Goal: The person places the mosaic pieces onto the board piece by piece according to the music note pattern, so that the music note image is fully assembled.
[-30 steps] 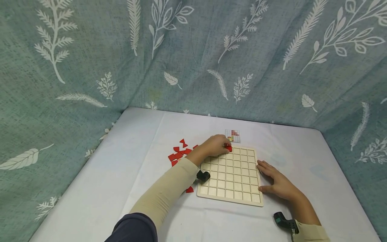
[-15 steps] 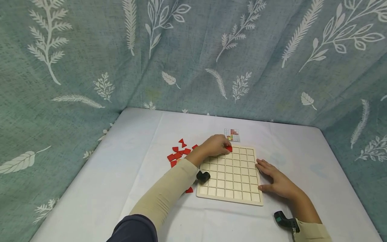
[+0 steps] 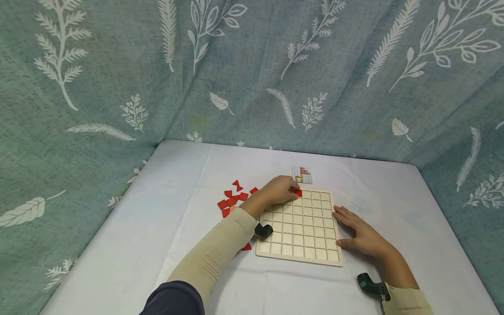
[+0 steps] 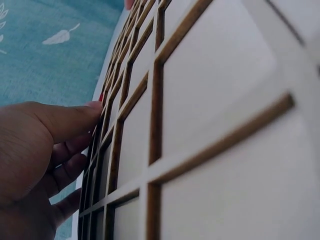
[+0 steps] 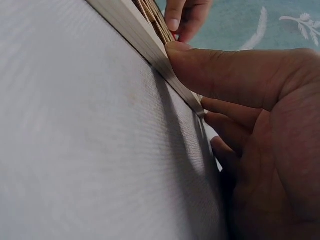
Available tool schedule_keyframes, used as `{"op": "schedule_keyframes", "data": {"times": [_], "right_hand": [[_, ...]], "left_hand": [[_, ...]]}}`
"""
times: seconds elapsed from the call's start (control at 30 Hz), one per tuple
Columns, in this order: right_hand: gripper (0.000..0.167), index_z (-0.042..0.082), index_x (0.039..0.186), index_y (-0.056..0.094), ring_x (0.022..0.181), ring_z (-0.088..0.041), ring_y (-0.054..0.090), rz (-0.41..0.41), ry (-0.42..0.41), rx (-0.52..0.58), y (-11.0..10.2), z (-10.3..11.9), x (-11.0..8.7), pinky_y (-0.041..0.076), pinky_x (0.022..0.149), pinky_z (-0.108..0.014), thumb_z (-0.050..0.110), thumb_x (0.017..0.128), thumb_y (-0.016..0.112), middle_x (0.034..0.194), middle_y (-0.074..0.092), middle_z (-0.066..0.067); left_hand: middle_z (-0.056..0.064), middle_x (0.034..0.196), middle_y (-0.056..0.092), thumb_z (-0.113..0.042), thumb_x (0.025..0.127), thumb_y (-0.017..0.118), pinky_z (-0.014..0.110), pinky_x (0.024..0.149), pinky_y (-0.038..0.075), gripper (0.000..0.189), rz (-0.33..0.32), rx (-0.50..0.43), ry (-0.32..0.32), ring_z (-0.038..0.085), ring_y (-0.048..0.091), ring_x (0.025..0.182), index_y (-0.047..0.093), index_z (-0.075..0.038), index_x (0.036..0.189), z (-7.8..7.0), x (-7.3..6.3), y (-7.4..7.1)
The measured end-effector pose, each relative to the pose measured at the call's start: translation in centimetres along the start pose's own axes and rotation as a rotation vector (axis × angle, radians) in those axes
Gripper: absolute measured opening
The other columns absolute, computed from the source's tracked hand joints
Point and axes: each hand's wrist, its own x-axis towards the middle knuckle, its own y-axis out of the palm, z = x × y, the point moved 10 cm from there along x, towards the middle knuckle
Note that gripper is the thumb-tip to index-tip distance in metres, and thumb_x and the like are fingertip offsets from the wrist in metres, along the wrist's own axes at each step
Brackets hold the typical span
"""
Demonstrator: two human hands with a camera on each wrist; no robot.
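Observation:
In the head view, my left hand (image 3: 280, 189) reaches over the far left part of a pale wooden grid board (image 3: 298, 253). Its thumb and fingers pinch a red square tile (image 3: 298, 193), which lies flat at a cell along the far edge. From the left wrist, the thumb (image 4: 75, 120) stretches to the far grid cells, where only a sliver of red shows. My right hand (image 3: 362, 236) rests against the board's right side, fingers spread. The right wrist view shows its thumb (image 5: 215, 72) touching the board's wooden edge (image 5: 145, 47).
Several loose red pieces (image 3: 231, 201), squares and triangles among them, lie left of the board, partly hidden by the left forearm. One more red piece (image 3: 246, 247) is near the board's front left corner. A printed pattern card (image 3: 302, 175) lies beyond the far edge.
The red tile, tilted a second ago, now lies flat and square with the grid. My left thumb has drawn back slightly to the left. The right hand keeps its place.

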Motion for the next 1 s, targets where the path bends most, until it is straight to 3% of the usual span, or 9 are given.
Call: {"op": "schedule_keyframes", "data": {"times": [0.3,0.4,0.7,1.0], "right_hand": [[0.092,0.004,0.148,0.039,0.145,-0.038,0.012,0.006,0.002,0.007,-0.01,0.07,-0.02,0.013,0.108,-0.064,0.036,0.073,0.083,0.158,0.024,-0.010],[0.092,0.004,0.148,0.039,0.145,-0.038,0.012,0.006,0.002,0.006,-0.04,0.12,-0.03,0.013,0.107,-0.064,0.036,0.073,0.082,0.158,0.024,-0.010],[0.092,0.004,0.148,0.040,0.144,-0.038,0.013,-0.002,0.006,0.001,-0.06,-0.03,-0.02,0.014,0.108,-0.063,0.035,0.072,0.083,0.158,0.025,-0.010],[0.092,0.005,0.148,0.040,0.145,-0.037,0.013,-0.003,-0.005,-0.002,0.00,-0.12,0.06,0.013,0.108,-0.064,0.035,0.072,0.083,0.158,0.025,-0.009]], "left_hand": [[-0.005,0.109,0.060,-0.040,0.092,0.066,0.032,0.081,0.046,0.029,-0.022,0.130,0.007,0.010,0.056,0.094,0.070,-0.022,0.115,-0.56,0.59,-0.08],[-0.005,0.113,0.061,-0.039,0.093,0.065,0.032,0.085,0.046,0.027,-0.014,0.121,0.018,0.011,0.057,0.099,0.070,-0.022,0.114,-0.80,0.68,0.09],[-0.004,0.108,0.062,-0.031,0.092,0.068,0.031,0.088,0.045,0.027,-0.001,0.064,0.012,0.012,0.058,0.100,0.071,-0.016,0.115,-0.53,0.34,-0.21],[-0.005,0.111,0.061,-0.032,0.094,0.065,0.039,0.093,0.043,0.028,-0.008,0.138,0.009,0.012,0.058,0.102,0.070,-0.019,0.118,-0.76,-0.10,-0.35]]}}
